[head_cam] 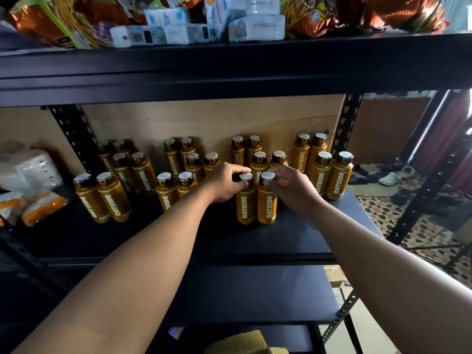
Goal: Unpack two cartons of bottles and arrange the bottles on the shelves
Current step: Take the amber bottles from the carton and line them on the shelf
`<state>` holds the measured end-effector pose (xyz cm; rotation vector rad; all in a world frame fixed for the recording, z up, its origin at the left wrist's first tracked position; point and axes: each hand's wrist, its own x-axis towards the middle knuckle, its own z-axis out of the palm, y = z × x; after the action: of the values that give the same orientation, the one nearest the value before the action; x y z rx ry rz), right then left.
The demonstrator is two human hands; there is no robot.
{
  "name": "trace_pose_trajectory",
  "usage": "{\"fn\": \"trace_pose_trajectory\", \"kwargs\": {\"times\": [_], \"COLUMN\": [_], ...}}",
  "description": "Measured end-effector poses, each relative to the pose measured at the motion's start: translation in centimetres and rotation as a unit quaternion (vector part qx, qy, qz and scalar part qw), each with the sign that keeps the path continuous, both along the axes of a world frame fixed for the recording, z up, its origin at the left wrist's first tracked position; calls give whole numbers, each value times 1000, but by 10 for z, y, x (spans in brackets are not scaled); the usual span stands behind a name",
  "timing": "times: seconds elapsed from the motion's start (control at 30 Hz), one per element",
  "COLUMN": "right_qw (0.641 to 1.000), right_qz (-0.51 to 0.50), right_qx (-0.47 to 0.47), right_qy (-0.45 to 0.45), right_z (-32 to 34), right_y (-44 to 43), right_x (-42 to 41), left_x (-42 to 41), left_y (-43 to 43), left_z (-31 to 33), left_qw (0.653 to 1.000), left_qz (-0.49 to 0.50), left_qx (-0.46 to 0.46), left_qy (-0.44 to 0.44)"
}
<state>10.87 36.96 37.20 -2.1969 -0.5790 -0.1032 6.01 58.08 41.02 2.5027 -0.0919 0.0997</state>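
Two hands reach over the dark shelf (pixel 293 233): the left hand (pixel 224 183) curls fingers and thumb round the cap of the left front bottle (pixel 245 205), and the right hand (pixel 291 187) pinches the cap of the right front bottle (pixel 267 208). Both bottles stand upright and touching, right of centre. Other amber bottles (pixel 115 200) stand in paired rows behind and to either side. Snack packets (pixel 63 24) and white boxes (pixel 255 29) crowd the upper shelf; a cardboard carton (pixel 237 341) shows at the near edge.
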Motion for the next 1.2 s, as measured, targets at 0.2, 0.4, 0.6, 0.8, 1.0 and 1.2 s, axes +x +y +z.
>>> {"fn": "trace_pose_trajectory", "kwargs": {"times": [0.2,0.4,0.6,0.8,1.0,1.2], "right_qw": [1000,1000,1000,1000,1000,1000], "right_qz": [6,3,2,4,-1,-1], "right_qx": [-4,1,7,-7,-9,-10], "right_qy": [-11,-10,-1,-17,-20,-9], "right_z": [-3,-3,-2,-2,-2,-1], "right_y": [0,0,0,-2,0,0], "right_x": [2,2,0,-1,-4,-5], "left_x": [-1,-1,-2,-2,-2,-2], "left_y": [1,0,1,1,1,3], "left_z": [-1,-2,-3,-2,-2,-4], "left_qw": [1000,1000,1000,1000,1000,1000], "left_qz": [-6,-4,-4,-6,-7,-3], "left_qx": [-10,-6,-10,-12,-14,-22], "left_qy": [-1,-7,-6,-4,-4,-5]}}
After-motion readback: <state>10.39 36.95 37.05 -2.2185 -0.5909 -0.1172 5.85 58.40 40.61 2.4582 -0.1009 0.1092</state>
